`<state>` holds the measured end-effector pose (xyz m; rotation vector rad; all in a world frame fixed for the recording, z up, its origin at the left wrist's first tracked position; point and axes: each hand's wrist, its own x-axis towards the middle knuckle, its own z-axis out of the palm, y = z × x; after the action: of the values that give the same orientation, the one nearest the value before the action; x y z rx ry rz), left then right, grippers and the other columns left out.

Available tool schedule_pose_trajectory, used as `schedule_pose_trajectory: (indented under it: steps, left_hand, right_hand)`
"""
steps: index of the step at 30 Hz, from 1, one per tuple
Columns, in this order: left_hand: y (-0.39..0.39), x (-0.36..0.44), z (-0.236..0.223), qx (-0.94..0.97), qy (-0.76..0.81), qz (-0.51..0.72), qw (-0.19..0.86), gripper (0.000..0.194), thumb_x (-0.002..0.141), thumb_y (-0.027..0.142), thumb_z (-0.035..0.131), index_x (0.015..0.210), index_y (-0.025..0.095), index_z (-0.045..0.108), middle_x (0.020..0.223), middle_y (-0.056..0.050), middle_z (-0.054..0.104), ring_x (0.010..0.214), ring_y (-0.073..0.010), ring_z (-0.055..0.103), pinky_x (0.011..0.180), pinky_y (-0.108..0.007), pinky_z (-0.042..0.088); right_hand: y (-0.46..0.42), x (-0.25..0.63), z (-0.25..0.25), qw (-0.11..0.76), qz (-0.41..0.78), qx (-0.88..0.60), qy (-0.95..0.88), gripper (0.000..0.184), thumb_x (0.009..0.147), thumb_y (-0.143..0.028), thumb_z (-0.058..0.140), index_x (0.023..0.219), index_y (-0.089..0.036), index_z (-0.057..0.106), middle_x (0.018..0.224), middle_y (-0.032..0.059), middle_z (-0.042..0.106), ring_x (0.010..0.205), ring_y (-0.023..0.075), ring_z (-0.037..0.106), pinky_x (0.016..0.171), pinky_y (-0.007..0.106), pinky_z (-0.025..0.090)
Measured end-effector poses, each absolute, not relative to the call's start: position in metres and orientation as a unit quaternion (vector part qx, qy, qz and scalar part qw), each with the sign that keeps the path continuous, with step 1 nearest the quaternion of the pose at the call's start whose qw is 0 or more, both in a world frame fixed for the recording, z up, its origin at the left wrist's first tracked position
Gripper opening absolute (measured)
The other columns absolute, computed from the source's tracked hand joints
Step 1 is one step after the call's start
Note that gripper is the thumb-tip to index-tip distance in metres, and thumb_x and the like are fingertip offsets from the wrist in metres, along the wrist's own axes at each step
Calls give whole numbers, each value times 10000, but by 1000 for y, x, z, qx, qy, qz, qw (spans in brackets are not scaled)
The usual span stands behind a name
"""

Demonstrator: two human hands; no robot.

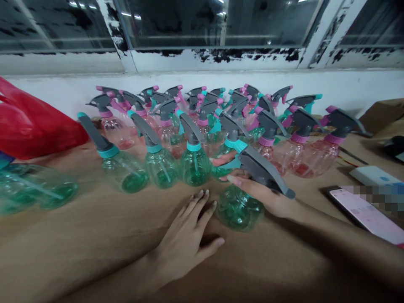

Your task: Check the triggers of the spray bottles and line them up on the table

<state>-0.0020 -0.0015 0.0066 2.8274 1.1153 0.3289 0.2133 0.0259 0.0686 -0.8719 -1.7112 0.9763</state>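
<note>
A green spray bottle (240, 210) with a grey and teal trigger head stands at the near side of the group, and my right hand (255, 189) is wrapped round its neck just below the head. Its fingers reach toward the teal trigger. My left hand (189, 231) lies flat on the wooden table, fingers stretched out, left of that bottle and holding nothing. Just beyond my hands stand more green bottles, among them one (195, 166) with a teal collar and another (160, 166) beside it.
Pink spray bottles (303, 158) and further green ones crowd toward the white wall (63, 84). A red plastic bag (34, 126) sits at left, above a green bottle (38, 189). At right are a phone (362, 214), a white box (375, 174) and a cardboard box (383, 113).
</note>
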Motion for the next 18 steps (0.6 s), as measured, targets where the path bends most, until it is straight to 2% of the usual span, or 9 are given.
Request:
schedule_pose_trajectory:
  steps: [4, 9, 18]
  left_hand:
    - [-1, -2, 7, 924, 364, 113, 44, 642, 906, 563, 473, 1391, 155, 375, 1471, -123, 340, 1362, -302, 263, 1067, -471, 305]
    - [-1, -1, 8, 925, 361, 110, 41, 638, 905, 550, 482, 1384, 140, 384, 1478, -133, 323, 1364, -305, 257, 1067, -471, 303]
    - [-1, -2, 8, 926, 362, 103, 41, 646, 906, 563, 474, 1379, 129, 397, 1468, -143, 339, 1360, -311, 265, 1064, -471, 309]
  right_hand:
    - [27, 214, 66, 468, 405, -361, -698, 385, 866, -330, 580, 1249, -334, 539, 1160, 11, 648, 1006, 199, 638, 928, 365, 501]
    - [26, 215, 64, 455, 403, -373, -701, 390, 882, -337, 560, 1270, -325, 523, 976, 10, 708, 1044, 202, 632, 981, 388, 472]
    - [26, 213, 67, 466, 412, -349, -701, 402, 885, -312, 556, 1284, -330, 509, 977, 10, 708, 1072, 198, 623, 978, 379, 474]
